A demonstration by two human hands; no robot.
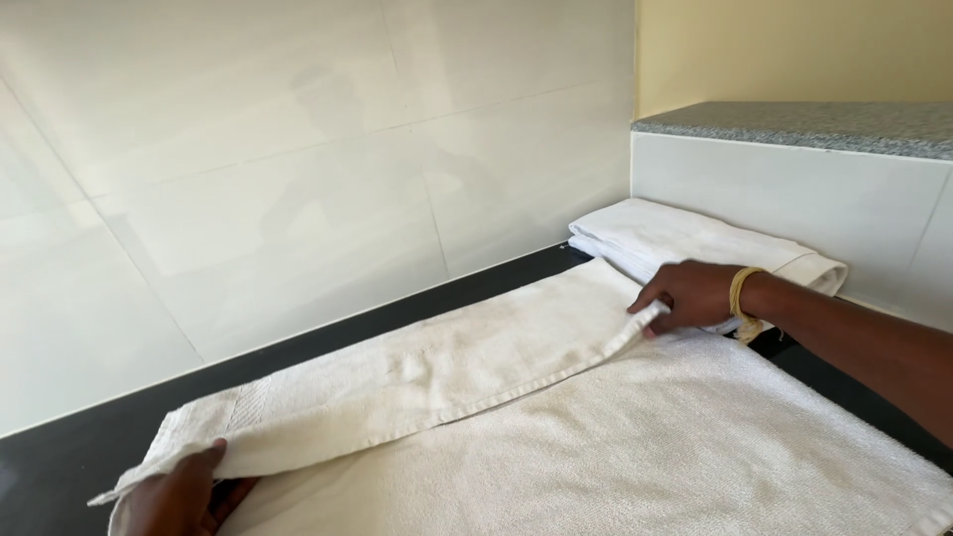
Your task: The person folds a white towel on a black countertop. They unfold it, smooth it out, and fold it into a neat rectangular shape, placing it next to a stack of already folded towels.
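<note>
Pinching the folded edge of a white towel (pixel 476 367), the right hand (pixel 690 296) had fingers clamped on one corner; the left hand (pixel 184 496) gripped the other. Towel lay on a black counter (pixel 60 467), folded towels (pixel 695 238) near the right hand.

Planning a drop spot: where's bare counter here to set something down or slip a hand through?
Bare black counter shows in a strip between the white wall tiles and the towel, widest at far left beyond the left hand. A small dark patch sits past the right hand. The corner is crowded by the folded towel stack.
</note>
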